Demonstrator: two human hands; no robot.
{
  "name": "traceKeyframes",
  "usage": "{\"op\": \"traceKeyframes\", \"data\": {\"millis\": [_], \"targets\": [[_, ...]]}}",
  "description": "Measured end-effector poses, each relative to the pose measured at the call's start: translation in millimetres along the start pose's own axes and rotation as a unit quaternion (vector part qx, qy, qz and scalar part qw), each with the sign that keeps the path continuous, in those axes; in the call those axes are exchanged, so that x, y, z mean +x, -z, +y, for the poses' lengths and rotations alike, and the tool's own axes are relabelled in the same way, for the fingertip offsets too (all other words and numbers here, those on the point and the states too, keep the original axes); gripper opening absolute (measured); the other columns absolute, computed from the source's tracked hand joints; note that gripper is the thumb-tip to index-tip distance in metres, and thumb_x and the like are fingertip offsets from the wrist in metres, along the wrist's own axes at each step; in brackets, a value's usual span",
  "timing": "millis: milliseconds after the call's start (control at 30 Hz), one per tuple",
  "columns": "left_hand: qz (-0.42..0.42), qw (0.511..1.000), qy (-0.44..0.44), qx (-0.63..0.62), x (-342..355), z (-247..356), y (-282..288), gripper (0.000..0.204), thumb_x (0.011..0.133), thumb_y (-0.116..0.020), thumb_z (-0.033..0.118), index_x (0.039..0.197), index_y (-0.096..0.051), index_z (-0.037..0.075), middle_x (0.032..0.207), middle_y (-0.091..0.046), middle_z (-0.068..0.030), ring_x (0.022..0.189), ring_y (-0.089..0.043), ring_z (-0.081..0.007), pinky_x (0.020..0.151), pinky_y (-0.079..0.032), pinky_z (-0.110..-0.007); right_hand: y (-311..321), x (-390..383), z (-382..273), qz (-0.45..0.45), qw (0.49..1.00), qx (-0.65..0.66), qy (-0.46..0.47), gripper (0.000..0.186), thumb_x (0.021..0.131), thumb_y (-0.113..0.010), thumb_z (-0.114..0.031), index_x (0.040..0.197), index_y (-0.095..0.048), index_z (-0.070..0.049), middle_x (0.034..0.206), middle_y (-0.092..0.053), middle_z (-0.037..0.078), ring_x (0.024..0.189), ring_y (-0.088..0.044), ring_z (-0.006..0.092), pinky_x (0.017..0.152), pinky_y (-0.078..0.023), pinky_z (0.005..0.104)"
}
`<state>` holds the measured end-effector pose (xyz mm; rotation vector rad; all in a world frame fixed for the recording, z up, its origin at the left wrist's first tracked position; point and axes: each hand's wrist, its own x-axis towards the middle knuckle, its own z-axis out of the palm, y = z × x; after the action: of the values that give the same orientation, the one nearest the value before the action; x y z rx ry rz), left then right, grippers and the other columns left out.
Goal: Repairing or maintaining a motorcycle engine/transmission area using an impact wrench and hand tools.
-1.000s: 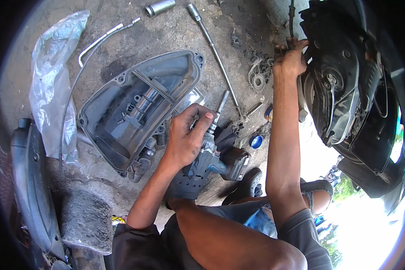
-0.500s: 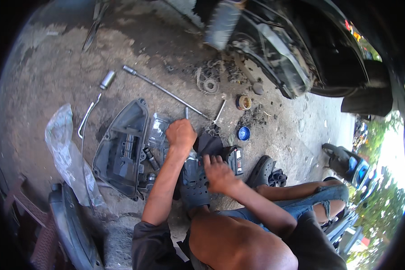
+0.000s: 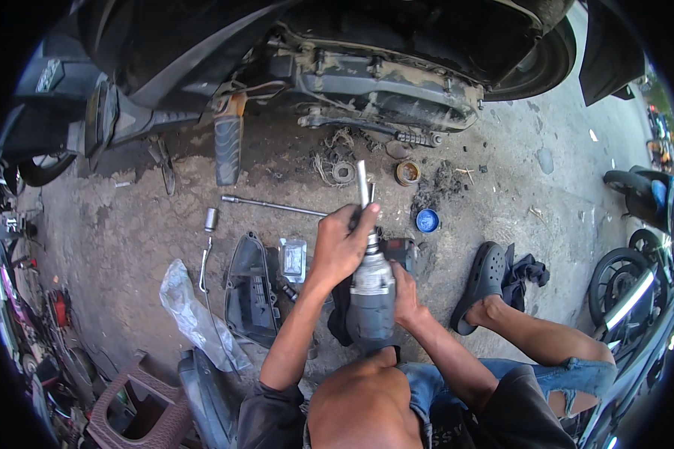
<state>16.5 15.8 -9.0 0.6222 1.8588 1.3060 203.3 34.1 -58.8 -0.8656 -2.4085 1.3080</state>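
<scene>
My left hand [image 3: 342, 247] is closed around the steel shaft [image 3: 362, 179] fitted to the nose of a grey-and-black cordless impact wrench [image 3: 372, 299]. My right hand [image 3: 406, 293] grips that wrench from the right side, mostly hidden behind its body. Past the shaft's upper end lie a bearing-like ring [image 3: 343, 172], an open brown tin [image 3: 407, 173] and a blue cap [image 3: 427, 221]. Just left of my left arm are a black casing [image 3: 251, 299] with parts in it and a clear plastic tray [image 3: 293, 258].
A dusty scooter engine [image 3: 382, 93] spans the top. A long extension bar [image 3: 269, 208], socket [image 3: 210, 219], bent wrench [image 3: 204, 269] and plastic bag [image 3: 187, 303] lie on the concrete. A plastic stool [image 3: 141, 404] is lower left, motorbikes [image 3: 614, 284] at right, my clog [image 3: 478, 280] right of me.
My right hand left the scooter at upper right, came down, and now grips the wrench, which is raised in both hands. The view has swung up, showing more of the scooter along the top.
</scene>
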Motion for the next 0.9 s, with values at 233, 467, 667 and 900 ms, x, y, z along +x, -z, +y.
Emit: {"op": "traceKeyframes", "data": {"millis": [233,467,667,900], "targets": [[-0.001,0.999,-0.044,-0.002,41.5,89.9,-22.9,0.042,0.092,-0.059,0.034,0.076,-0.062,-0.005,0.053,-0.055,-0.0085,0.048,-0.051,-0.0125,0.046,-0.04,-0.031,-76.8,33.3,70.9,0.164,0.909,0.375,-0.085,0.014,0.087,-0.058,-0.007,0.099,-0.061,0.0,0.084,-0.065,0.006,0.071,-0.061,0.0121,0.063,-0.053,0.0264],[0.054,0.992,-0.062,0.094,72.4,77.1,-13.4,0.044,0.092,-0.057,0.035,0.079,-0.064,-0.006,0.055,-0.057,-0.0155,0.048,-0.057,-0.0205,0.049,-0.042,-0.036,-37.7,87.0,27.2,0.181,0.913,0.342,-0.128,0.022,0.083,-0.064,-0.007,0.102,-0.056,0.001,0.085,-0.066,0.008,0.072,-0.063,0.0136,0.063,-0.053,0.0284],[0.082,0.989,-0.077,0.101,81.1,74.4,-17.6,0.042,0.091,-0.06,0.034,0.079,-0.064,-0.006,0.054,-0.049,-0.0036,0.055,-0.041,-0.0073,0.047,-0.035,-0.029,-15.4,104.7,17.2,0.166,0.961,0.211,-0.064,0.034,0.077,-0.07,-0.007,0.105,-0.053,0.002,0.085,-0.067,0.012,0.074,-0.065,0.0167,0.066,-0.053,0.03],[0.075,0.994,-0.055,0.065,85.8,79.1,-10.3,0.042,0.091,-0.06,0.033,0.076,-0.062,-0.006,0.054,-0.05,-0.0038,0.055,-0.04,-0.0067,0.048,-0.035,-0.028,-18.7,112.6,14.3,0.162,0.954,0.241,-0.075,0.039,0.074,-0.072,-0.008,0.105,-0.052,0.003,0.086,-0.066,0.016,0.076,-0.065,0.0213,0.068,-0.052,0.0328]]}}
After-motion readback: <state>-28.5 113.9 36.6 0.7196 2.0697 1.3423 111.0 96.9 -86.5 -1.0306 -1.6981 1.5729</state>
